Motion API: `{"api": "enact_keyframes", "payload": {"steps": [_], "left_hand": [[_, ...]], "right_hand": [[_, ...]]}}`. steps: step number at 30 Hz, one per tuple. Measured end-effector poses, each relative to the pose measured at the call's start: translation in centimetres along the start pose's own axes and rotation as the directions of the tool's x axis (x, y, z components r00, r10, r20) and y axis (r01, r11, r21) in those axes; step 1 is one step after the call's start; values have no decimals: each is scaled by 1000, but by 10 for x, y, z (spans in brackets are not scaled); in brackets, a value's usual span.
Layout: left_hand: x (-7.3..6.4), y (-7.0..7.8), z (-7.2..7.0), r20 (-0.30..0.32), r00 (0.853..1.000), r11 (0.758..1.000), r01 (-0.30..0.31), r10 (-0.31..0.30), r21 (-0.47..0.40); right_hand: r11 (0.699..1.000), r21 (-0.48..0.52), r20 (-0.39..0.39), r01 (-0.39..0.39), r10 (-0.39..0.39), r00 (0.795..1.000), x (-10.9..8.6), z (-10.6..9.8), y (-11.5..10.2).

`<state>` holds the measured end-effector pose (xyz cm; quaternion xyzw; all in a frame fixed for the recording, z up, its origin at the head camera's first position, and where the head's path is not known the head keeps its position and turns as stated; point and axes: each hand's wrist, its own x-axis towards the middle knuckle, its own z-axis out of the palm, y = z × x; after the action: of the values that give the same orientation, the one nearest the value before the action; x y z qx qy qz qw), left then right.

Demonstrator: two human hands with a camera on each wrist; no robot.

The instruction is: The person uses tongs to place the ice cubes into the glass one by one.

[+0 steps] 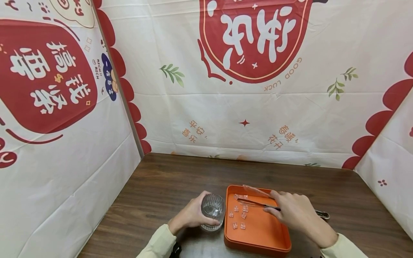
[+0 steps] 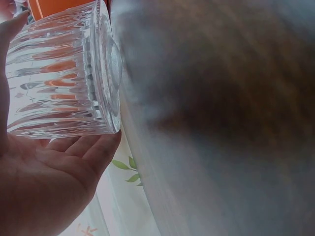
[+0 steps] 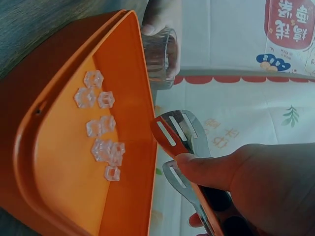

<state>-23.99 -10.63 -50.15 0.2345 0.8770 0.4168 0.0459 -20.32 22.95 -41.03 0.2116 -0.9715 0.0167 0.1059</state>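
Observation:
My left hand (image 1: 191,213) grips a clear ribbed glass (image 1: 213,208) from its left side, the thumb lying across the near side. In the left wrist view the fingers reach under the ribbed wall, close to the glass's base. My right hand (image 1: 295,211) holds metal tongs (image 3: 191,129) with slotted tips, their two arms spread apart. Nothing shows between the tips. The tongs reach over an orange tray (image 1: 261,234), above its far half. Several small clear cubes (image 3: 85,98) lie scattered on the tray's floor, mostly on its left side.
The tray stands just right of the glass on a dark wood-grain table (image 1: 155,186). Printed white cloth (image 1: 226,114) with red scalloped borders hangs behind the table and along both sides. The looped end of the tongs (image 1: 323,215) sticks out right of my right hand.

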Motion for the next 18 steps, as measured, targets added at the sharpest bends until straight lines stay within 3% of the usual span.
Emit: {"api": "enact_keyframes", "payload": {"steps": [11,18], "left_hand": [[1,1,-1,1,1000,1000,7,-7,-2],[1,1,0,1,1000,1000,11,-11,5]], "right_hand": [[999,11,83,-36,35,996,0,12,3],[999,-3,97,-39,39,995,-1,21,2]]}}
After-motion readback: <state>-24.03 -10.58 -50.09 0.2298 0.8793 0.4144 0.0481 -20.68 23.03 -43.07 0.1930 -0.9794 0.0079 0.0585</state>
